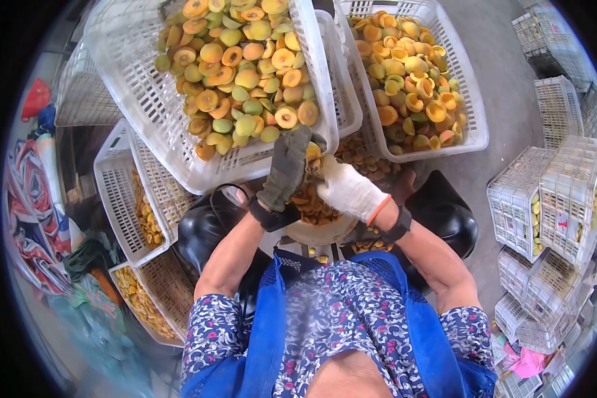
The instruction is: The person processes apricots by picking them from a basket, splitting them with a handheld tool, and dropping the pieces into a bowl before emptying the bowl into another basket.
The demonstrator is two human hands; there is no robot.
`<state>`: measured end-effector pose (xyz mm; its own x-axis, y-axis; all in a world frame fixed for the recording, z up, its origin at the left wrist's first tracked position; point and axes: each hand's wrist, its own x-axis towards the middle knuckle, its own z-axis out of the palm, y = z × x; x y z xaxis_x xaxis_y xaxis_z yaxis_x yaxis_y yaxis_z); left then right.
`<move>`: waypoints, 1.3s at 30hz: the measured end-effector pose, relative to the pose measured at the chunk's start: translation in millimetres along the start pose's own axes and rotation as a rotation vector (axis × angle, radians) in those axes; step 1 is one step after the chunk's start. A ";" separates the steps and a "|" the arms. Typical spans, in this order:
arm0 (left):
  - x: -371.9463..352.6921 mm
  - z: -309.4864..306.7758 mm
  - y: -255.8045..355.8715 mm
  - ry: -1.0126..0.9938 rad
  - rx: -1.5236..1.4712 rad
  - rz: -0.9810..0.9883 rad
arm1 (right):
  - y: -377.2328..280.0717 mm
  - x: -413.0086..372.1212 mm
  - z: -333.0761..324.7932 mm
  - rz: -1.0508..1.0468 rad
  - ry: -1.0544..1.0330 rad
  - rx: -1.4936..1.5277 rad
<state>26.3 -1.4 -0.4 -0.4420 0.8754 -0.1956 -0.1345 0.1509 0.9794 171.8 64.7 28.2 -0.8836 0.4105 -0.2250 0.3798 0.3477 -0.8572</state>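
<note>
My left hand (pixel 282 171), in a dark grey glove, is closed around an apricot half (pixel 313 152) above a round pale bowl (pixel 325 233). My right hand (pixel 350 188), in a white knitted glove with an orange cuff, meets it from the right. Its fingers are pressed together at the fruit; what they grip is hidden. Orange-brown pieces (pixel 314 204) lie in the bowl below. Just beyond my left hand, a tilted white crate (pixel 196 174) holds many apricot halves (pixel 245 79), some showing their stones. Another white crate (pixel 474 136) at the right holds hollowed apricot halves (pixel 411 79).
Crates with yellow-orange fruit (pixel 146 305) stand at my left, beside bundled striped sheeting (pixel 40 212) and green plastic (pixel 89 325). Stacked white crates (pixel 517 199) line the right side. More brownish pieces (pixel 365 162) lie beyond my hands. My knees in black covers (pixel 448 215) flank the bowl.
</note>
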 end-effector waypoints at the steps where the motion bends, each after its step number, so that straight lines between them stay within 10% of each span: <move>1: 0.4 -2.0 -2.4 -0.054 0.113 0.080 | -2.1 -2.3 1.4 0.128 -0.049 -0.075; 4: -3.1 -5.1 1.4 -0.118 0.113 0.004 | 14.0 3.6 2.8 -0.235 -0.041 -0.184; 8: -0.6 -8.5 17.2 -0.213 0.238 0.020 | -6.4 -1.7 -24.1 0.176 -0.298 0.296; 10: 2.6 -7.0 16.9 -0.280 0.435 0.130 | 15.3 -3.4 -4.6 -0.343 -0.160 -0.487; 11: 1.3 -5.7 17.1 -0.287 0.438 0.125 | 17.3 -5.6 2.6 -0.017 -0.109 -0.210; 15: 2.9 -2.7 22.8 -0.298 0.577 0.297 | 9.1 -9.8 -3.5 -0.025 -0.020 -0.042; 17: 3.1 -5.6 23.3 -0.317 0.665 0.450 | -4.1 -9.4 -18.0 0.394 -0.313 0.739; 22: 0.5 -4.3 41.0 -0.087 -0.353 -0.216 | 9.6 -1.6 -7.0 0.428 -0.322 1.209; 28: 0.2 -7.2 23.4 0.072 -0.638 -0.261 | 23.3 13.3 7.2 -0.280 -0.024 0.128; 32: 3.9 -26.0 -15.3 0.143 -0.655 -0.346 | 23.2 -3.0 -11.2 -0.302 -0.162 -0.189; 34: 27.4 -80.7 -74.2 0.199 -0.321 -0.020 | 17.1 -31.4 -10.7 -0.031 -0.427 -0.489; 35: 24.8 -91.0 -32.2 0.047 -0.582 -0.052 | 21.5 -39.4 -5.0 0.039 -0.431 -0.513; 37: 21.7 -54.1 60.5 0.170 0.547 0.330 | 23.8 -40.9 -5.8 0.105 -0.440 -0.547; 39: 22.7 -24.9 104.9 0.005 0.066 0.335 | 21.8 -32.3 -7.0 0.145 -0.409 -0.365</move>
<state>-20.0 22.9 96.6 -0.4564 0.8791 0.1374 0.0766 -0.1151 0.9904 210.5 65.0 20.1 -0.8216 0.1414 -0.5523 0.5114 0.6110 -0.6043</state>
